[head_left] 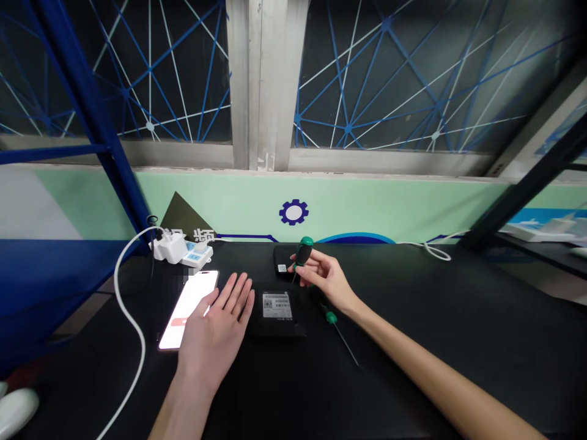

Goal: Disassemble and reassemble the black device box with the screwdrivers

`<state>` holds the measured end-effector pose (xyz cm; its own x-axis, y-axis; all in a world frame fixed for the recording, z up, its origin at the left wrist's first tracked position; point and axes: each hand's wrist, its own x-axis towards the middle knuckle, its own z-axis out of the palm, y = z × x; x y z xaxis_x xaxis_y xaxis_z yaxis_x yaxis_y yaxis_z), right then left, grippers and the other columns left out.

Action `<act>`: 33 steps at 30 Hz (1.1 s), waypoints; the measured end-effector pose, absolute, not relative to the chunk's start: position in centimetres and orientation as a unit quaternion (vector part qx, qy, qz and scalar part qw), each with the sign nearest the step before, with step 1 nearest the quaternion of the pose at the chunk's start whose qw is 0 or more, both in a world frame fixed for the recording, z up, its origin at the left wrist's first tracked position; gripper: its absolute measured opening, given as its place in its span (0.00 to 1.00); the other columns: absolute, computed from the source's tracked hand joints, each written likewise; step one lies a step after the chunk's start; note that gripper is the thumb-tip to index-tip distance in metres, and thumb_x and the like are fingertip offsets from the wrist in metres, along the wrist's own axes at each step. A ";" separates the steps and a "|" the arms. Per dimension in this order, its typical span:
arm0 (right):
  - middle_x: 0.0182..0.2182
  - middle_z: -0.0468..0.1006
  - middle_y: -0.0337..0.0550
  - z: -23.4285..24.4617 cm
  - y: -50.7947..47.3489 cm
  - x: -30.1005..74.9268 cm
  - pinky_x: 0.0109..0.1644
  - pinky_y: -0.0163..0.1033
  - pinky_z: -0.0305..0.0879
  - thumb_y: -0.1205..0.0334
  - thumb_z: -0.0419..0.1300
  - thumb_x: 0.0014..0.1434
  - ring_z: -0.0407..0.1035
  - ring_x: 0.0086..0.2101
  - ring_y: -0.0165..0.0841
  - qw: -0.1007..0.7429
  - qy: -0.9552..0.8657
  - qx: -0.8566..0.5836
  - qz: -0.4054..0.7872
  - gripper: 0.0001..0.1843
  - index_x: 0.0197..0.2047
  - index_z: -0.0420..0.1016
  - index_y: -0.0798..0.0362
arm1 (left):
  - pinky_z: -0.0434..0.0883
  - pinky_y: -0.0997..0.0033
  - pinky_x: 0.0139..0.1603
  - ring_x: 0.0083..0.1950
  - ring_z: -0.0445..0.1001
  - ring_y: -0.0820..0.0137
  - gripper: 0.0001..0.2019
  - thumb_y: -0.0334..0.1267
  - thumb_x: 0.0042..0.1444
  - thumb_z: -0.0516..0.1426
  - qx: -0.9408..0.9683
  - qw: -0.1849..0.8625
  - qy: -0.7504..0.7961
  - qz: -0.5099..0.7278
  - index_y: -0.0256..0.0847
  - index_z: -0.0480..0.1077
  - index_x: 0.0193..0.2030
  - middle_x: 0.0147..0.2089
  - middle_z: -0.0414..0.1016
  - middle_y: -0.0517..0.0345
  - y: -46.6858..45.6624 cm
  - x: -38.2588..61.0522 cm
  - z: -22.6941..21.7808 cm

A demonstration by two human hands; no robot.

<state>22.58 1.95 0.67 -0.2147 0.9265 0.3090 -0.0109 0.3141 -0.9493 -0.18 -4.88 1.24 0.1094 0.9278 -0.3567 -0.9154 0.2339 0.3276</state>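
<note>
- Screwdriver (303,250), green handle, held behind box (277,324), shaft pointing down
- R hand (326,278): fingers & thumb pinching handle, just behind & right of box
- L hand (215,330): spread flat, palm down, left of box, partly over phone (186,308)
- 2nd screwdriver (332,318) lying right of box
- Black device (280,260) just behind box
- Power strip (197,255) w/ plugged-in charger (167,247), behind & left of box

Passage for the right hand (325,278) is offered over the black tabletop (426,354) to its right, though that way is partly crossed by a lying green-handled screwdriver (329,317). Between the hands, the way is obstructed by a black box (277,313). Beyond the left hand (215,327), reach is hemmed in by a smartphone (188,308), a white cable (131,318) and a power strip (197,255).
</note>
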 end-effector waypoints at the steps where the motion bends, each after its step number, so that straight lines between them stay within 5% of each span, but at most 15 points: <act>1: 0.30 0.78 0.41 0.8 1.9 22.7 0.28 0.37 0.66 0.45 0.71 0.51 0.67 0.23 0.29 0.507 -0.633 -0.361 0.461 0.21 0.39 0.76 0.52 | 0.78 0.61 0.55 0.59 0.76 0.59 0.24 0.37 0.70 0.46 0.011 0.744 0.248 0.620 0.33 0.58 0.70 0.62 0.73 0.40 -4.9 -0.2 1.2; 9: 0.23 0.75 0.38 0.4 2.4 22.7 0.27 0.36 0.64 0.45 0.73 0.47 0.67 0.22 0.30 0.511 -0.627 -0.387 0.443 0.22 0.29 0.70 0.52 | 0.80 0.62 0.52 0.58 0.77 0.59 0.23 0.37 0.71 0.45 0.004 0.744 0.254 0.618 0.33 0.59 0.70 0.61 0.74 0.41 -5.0 -0.2 1.4; 16: 0.22 0.73 0.34 0.1 2.3 22.3 0.26 0.35 0.66 0.44 0.74 0.47 0.67 0.21 0.28 0.519 -0.624 -0.386 0.439 0.23 0.34 0.71 0.51 | 0.80 0.62 0.52 0.58 0.77 0.59 0.24 0.36 0.70 0.46 0.005 0.745 0.242 0.622 0.35 0.57 0.71 0.63 0.73 0.40 -4.9 -0.3 1.0; 21: 0.30 0.80 0.43 1.0 2.0 22.9 0.27 0.37 0.68 0.44 0.71 0.50 0.70 0.24 0.31 0.492 -0.645 -0.364 0.457 0.23 0.40 0.78 0.53 | 0.80 0.62 0.53 0.59 0.76 0.59 0.24 0.37 0.70 0.46 0.000 0.745 0.253 0.618 0.38 0.57 0.71 0.64 0.72 0.42 -5.0 -0.1 1.4; 28: 0.22 0.77 0.39 0.8 2.4 22.7 0.26 0.36 0.66 0.47 0.75 0.44 0.68 0.22 0.30 0.497 -0.620 -0.404 0.452 0.22 0.27 0.72 0.53 | 0.80 0.61 0.53 0.59 0.77 0.59 0.24 0.35 0.70 0.46 0.002 0.743 0.253 0.620 0.35 0.58 0.70 0.62 0.73 0.41 -4.9 -0.1 1.4; 33: 0.22 0.77 0.36 0.5 2.4 22.2 0.26 0.36 0.68 0.47 0.75 0.46 0.70 0.21 0.30 0.505 -0.617 -0.399 0.454 0.22 0.33 0.72 0.52 | 0.80 0.61 0.53 0.58 0.77 0.59 0.24 0.36 0.70 0.46 0.003 0.744 0.247 0.620 0.35 0.57 0.71 0.62 0.73 0.40 -4.8 -0.2 1.1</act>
<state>22.23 2.37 0.54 -0.1720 0.9500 0.2607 0.0342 0.2702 -0.9622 -0.16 -4.79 1.09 0.1085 0.9251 -0.3639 -0.9226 0.2300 0.3097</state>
